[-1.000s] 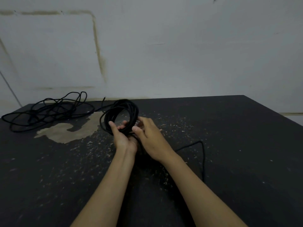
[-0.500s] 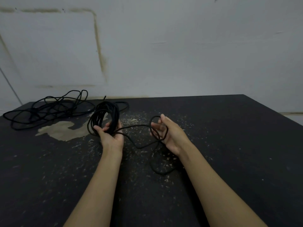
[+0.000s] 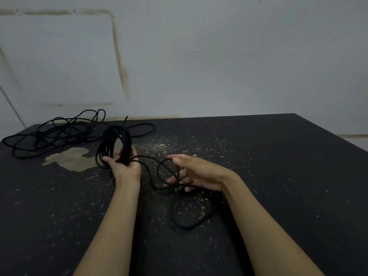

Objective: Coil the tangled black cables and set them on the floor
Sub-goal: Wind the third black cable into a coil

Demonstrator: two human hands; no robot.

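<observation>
Left hand (image 3: 124, 168) grips upright coil (image 3: 114, 145); right hand (image 3: 196, 173), fingers loosely curled, holds a loose loop (image 3: 165, 172). Tangle (image 3: 53, 132) far left.

Your work surface is a black floor (image 3: 268, 166), worn and speckled with pale flecks. A bare tan patch (image 3: 69, 159) shows at your left where the coating has peeled. Beyond this patch, near the wall, a tangled black cable (image 3: 49, 134) lies spread in loose loops directly on the surface. Near your right forearm, a slack loop of cable (image 3: 188, 226) rests on the surface among the flecks.
</observation>
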